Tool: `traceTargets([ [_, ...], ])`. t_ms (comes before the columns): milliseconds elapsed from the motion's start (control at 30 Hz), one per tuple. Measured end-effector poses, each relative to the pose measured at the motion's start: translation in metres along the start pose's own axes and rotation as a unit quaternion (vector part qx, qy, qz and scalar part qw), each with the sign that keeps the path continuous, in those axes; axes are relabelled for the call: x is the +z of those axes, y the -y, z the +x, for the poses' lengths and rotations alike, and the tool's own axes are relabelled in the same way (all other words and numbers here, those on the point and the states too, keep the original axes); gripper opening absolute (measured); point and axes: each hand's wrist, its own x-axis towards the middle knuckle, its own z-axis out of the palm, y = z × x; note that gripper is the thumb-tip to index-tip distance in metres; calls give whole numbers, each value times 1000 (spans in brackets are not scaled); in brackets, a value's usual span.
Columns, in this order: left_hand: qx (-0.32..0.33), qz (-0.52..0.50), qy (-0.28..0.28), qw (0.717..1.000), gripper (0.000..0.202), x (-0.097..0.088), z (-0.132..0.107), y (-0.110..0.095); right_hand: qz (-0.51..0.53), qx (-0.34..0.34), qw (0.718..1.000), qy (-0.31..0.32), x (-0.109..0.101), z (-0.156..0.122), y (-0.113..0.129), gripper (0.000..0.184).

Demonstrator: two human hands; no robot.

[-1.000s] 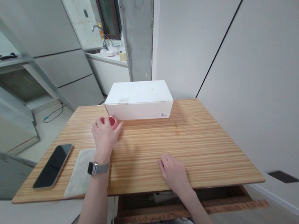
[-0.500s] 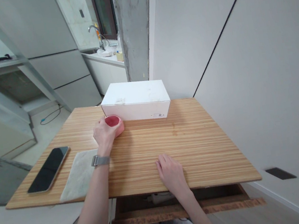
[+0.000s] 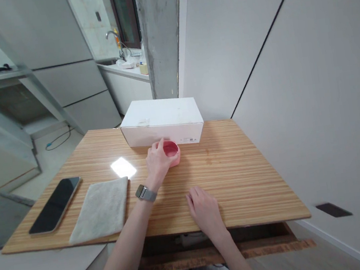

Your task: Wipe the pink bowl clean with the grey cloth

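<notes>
My left hand (image 3: pixel 157 159), with a watch on its wrist, grips a small pink bowl (image 3: pixel 177 158) by its left side, thumb near the rim. The inside of the bowl is a darker pink, and its left part is hidden by my fingers. It is just in front of the white box (image 3: pixel 162 133); whether its base touches the table is unclear. My right hand (image 3: pixel 204 207) rests near the table's front edge, fingers curled together, with nothing seen in it.
On the wooden table (image 3: pixel 239 176), a folded grey cloth (image 3: pixel 102 211) and a black phone (image 3: pixel 56 206) lie to the left. A drawer (image 3: pixel 269 247) stands partly open below the front edge. A white wall (image 3: pixel 327 87) rises at the right.
My left hand has carried the pink bowl to the right along the front of the white box. More of the cloth now shows. My right hand has stayed in place.
</notes>
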Motion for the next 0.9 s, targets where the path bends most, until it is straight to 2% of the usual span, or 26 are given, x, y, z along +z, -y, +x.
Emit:
traceTargets([
  [100,1,4,-24,1000,73,7,0,4,3,0,1000,-1,1,0,0,17],
  [267,3,0,-15,1000,75,12,0,10,6,1,1000,-4,2,-1,-1,18],
  [367,22,4,-22,1000,81,8,-3,10,2,1,1000,-2,2,-1,-1,18],
  [433,36,19,-45,998,82,2,-8,11,0,1,1000,-5,2,-1,-1,18],
  [500,46,47,-69,995,72,-7,-17,16,2,1,1000,-9,2,-1,-1,18],
  [633,18,126,-71,989,42,-32,-52,41,7,1,1000,-4,1,-1,0,18],
  [800,-65,247,-50,966,43,-56,-126,79,9,14,1000,-4,0,-1,1,19],
  [900,-59,289,-39,955,40,-63,-166,98,13,18,1000,-14,1,-1,2,21],
])
